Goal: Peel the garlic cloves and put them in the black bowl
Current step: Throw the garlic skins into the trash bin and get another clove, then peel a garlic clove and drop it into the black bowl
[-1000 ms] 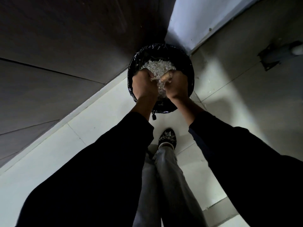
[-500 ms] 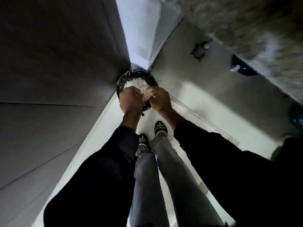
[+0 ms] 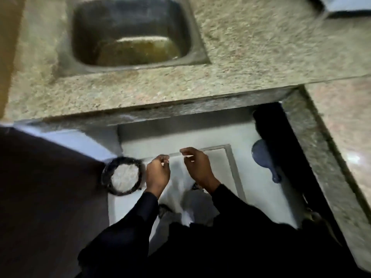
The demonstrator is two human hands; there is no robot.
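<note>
Granite counter [image 3: 251,63] and steel sink [image 3: 130,33] now fill the far view. Both hands have left the black-lined bin [image 3: 122,175], now at their left. Left hand [image 3: 157,173] and right hand [image 3: 197,167] hang loosely curled over the floor; whether they hold anything cannot be told. No garlic or black bowl shows.

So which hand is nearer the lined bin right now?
The left hand: it hangs just beside the black-lined bin with pale scraps on the floor, while the right hand is farther off, on the far side of it.
</note>
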